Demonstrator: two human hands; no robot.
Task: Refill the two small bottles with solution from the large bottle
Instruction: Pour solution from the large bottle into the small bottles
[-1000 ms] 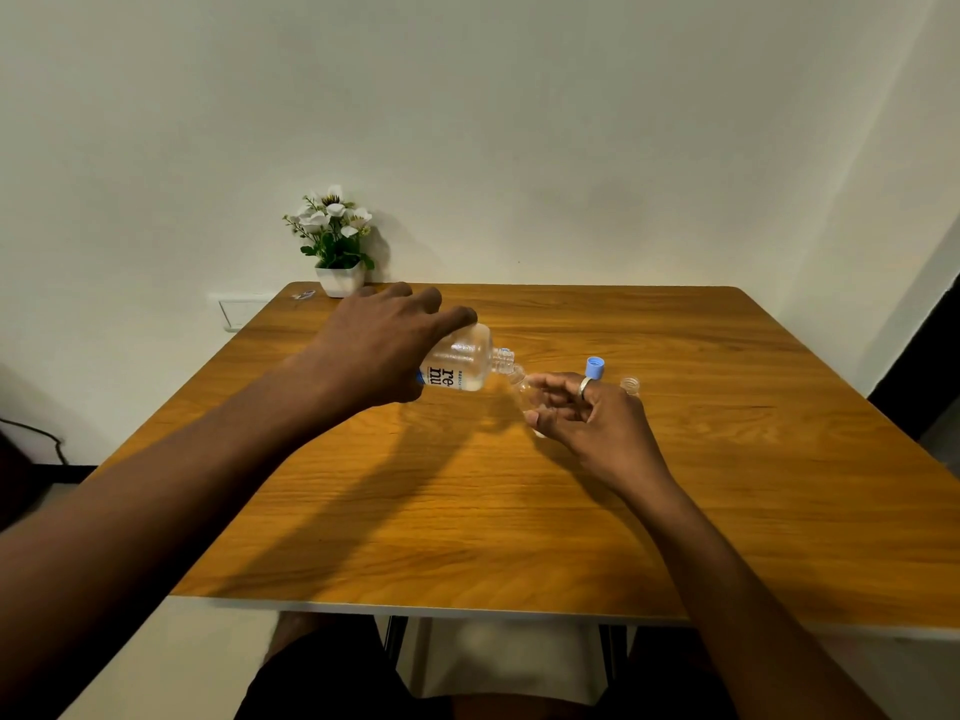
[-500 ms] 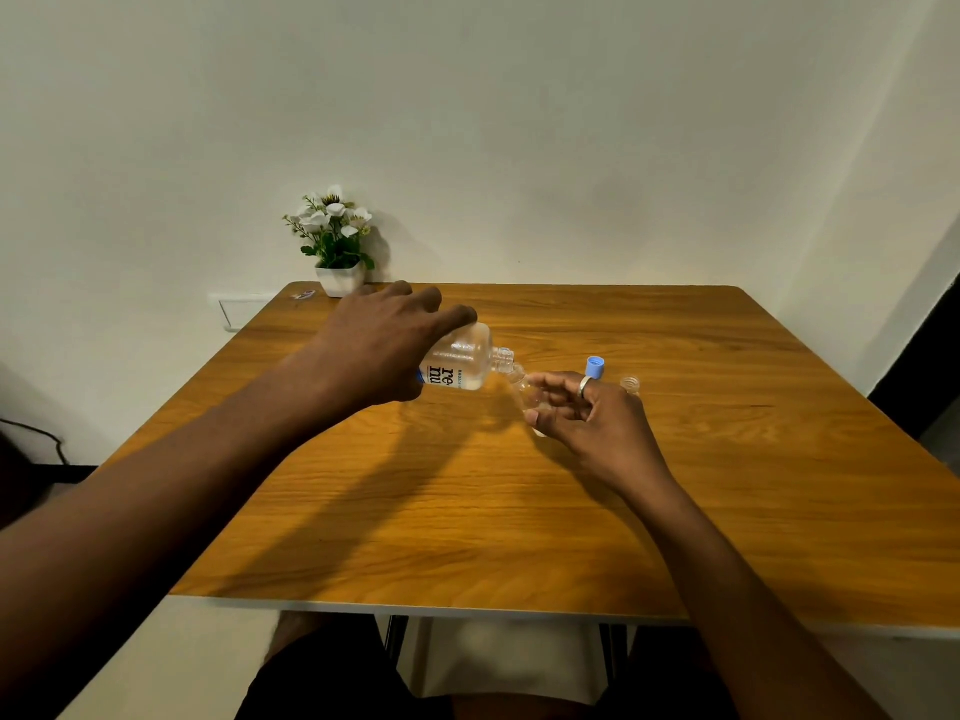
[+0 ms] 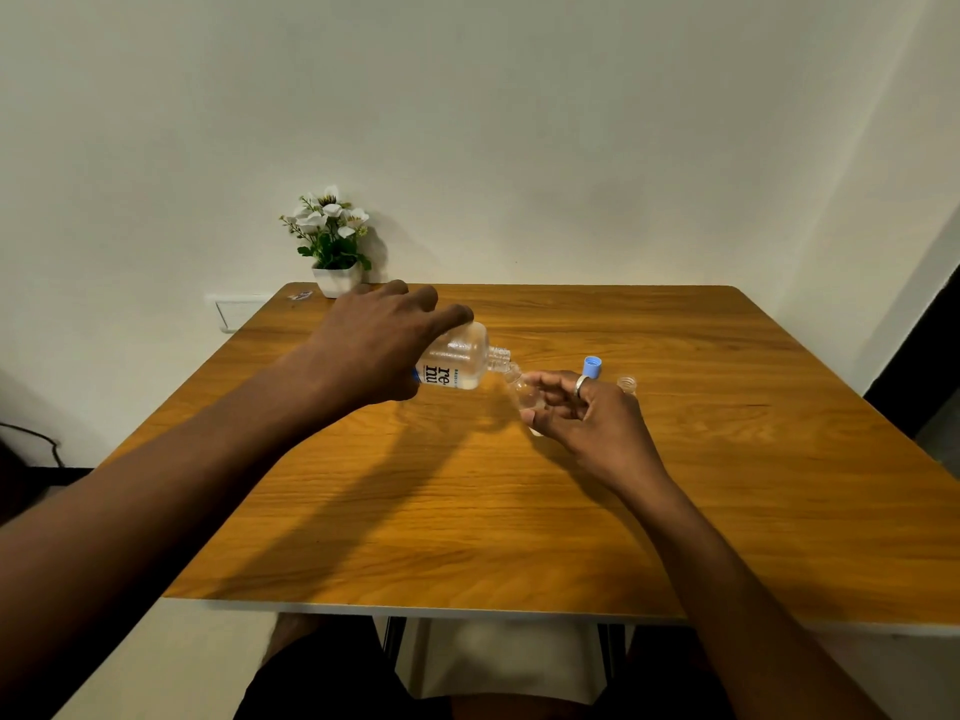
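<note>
My left hand (image 3: 376,350) grips the large clear bottle (image 3: 460,363), which is tipped on its side with its open neck pointing right. The neck meets the mouth of a small clear bottle (image 3: 525,394) that my right hand (image 3: 587,413) holds tilted, just above the wooden table (image 3: 467,511). The small bottle's lower part is hidden by my fingers. A second small clear bottle (image 3: 627,384) stands uncapped behind my right hand. A blue cap (image 3: 592,366) stands just behind my right hand's ringed finger.
A small potted plant (image 3: 332,241) with white flowers stands at the table's far left corner, with a small scrap (image 3: 301,295) beside it. A wall lies right behind the table. My knees show under the near edge.
</note>
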